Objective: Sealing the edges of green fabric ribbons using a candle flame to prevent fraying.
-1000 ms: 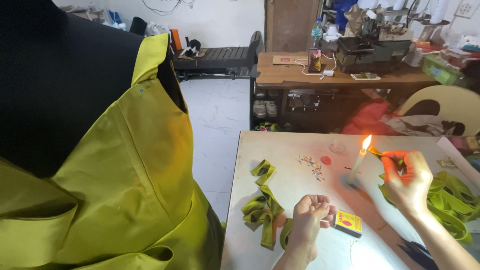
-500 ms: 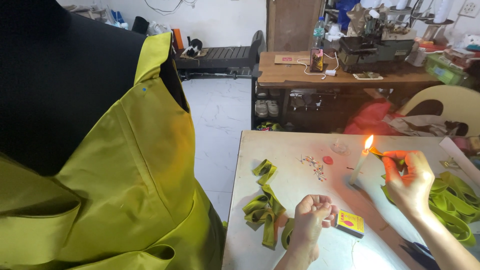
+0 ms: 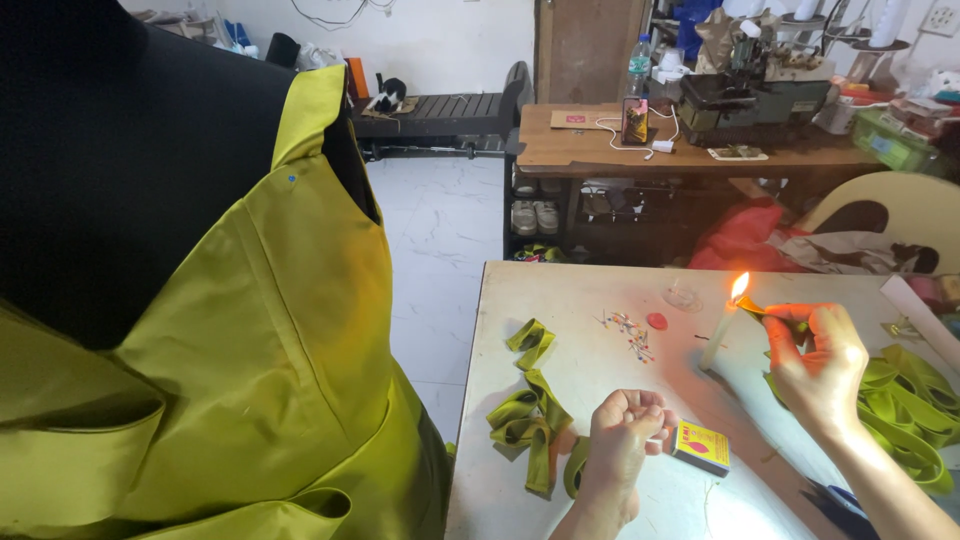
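My right hand pinches a burning match and holds its flame at the tip of a white candle standing on the pale table. Near the front of the table my left hand rests in a closed fist, touching the end of a yellow matchbox; whether it holds anything I cannot see. Olive-green ribbon strips lie just left of that hand. More green ribbon is piled to the right of my right hand.
A black dress form wearing a yellow-green satin garment fills the left. Loose pins and a red disc lie mid-table. Behind stand a wooden table with a sewing machine, and a beige plastic chair.
The flame stays at the candle tip and has grown slightly smaller. Both hands have barely moved.
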